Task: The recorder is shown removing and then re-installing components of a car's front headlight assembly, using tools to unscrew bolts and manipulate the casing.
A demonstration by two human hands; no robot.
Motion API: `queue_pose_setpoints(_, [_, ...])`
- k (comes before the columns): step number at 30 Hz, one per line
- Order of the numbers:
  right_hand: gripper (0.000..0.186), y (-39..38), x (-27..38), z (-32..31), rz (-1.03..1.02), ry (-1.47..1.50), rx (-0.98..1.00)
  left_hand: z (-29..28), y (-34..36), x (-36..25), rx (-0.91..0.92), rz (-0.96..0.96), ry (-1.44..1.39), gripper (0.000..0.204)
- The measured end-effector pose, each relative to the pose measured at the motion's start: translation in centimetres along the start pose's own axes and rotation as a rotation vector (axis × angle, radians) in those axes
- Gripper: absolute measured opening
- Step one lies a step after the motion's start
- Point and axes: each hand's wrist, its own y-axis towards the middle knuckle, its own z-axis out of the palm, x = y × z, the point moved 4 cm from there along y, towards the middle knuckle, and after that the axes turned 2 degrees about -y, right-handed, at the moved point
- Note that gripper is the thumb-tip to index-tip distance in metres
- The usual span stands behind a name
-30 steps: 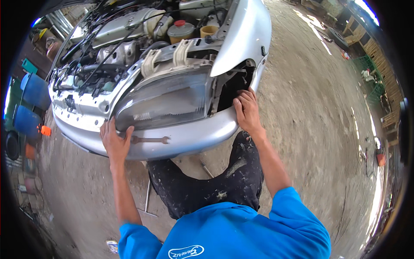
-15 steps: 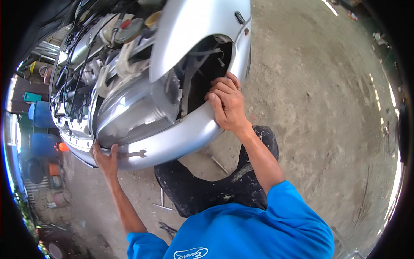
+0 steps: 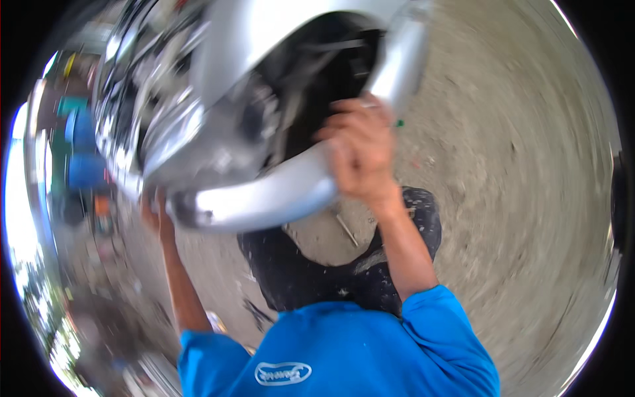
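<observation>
A silver car bumper point(image 3: 278, 188) curves across the front corner of a car, blurred by motion. My right hand point(image 3: 362, 152) is closed over its upper edge, beside the dark wheel arch opening point(image 3: 324, 73). Farther left, my left hand point(image 3: 157, 215) grips the bumper's edge below the headlight point(image 3: 178, 142); its fingers are smeared and partly hidden. A dark smear point(image 3: 186, 208) shows on the bumper close to that hand, where a wrench appeared earlier. Above the headlight is the silver fender point(image 3: 245, 33).
The engine bay point(image 3: 149, 73) lies exposed at the upper left. Blue containers point(image 3: 86, 171) stand beyond the car's left side. Under the bumper, between my knees, a metal rod point(image 3: 346, 229) lies on the dirt floor point(image 3: 509, 198). Dark tools point(image 3: 258, 312) lie by my left side.
The whole view has shifted and blurred, with the car's front now higher in the picture. Both hands stay at the bumper in much the same places.
</observation>
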Motion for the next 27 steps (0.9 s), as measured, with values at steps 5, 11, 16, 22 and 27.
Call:
queue_pose_setpoints(5, [0.023,-0.6,1.0,-0.5,-0.014,-0.182,0.063,-0.4,-1.5,-4.9,-0.049,0.182,-0.002,0.037])
queue_pose_setpoints(11, [0.033,-0.7,2.7,0.0,-0.043,-0.260,0.138,0.8,-19.6,11.3,-0.258,-0.559,-0.198,0.013])
queue_pose_setpoints(16, [0.038,-1.1,1.2,0.7,-0.034,-0.237,0.116,10.9,-41.6,25.8,0.406,-0.783,0.058,0.029])
queue_pose_setpoints(22, [0.035,-1.7,-3.0,-0.6,0.056,-0.277,0.113,16.3,-44.7,28.2,0.675,-0.603,0.355,0.045])
queue_pose_setpoints(27, [0.036,-1.7,-4.0,1.0,0.167,-0.329,0.155,16.9,-45.3,30.9,0.722,-0.605,0.398,0.021])
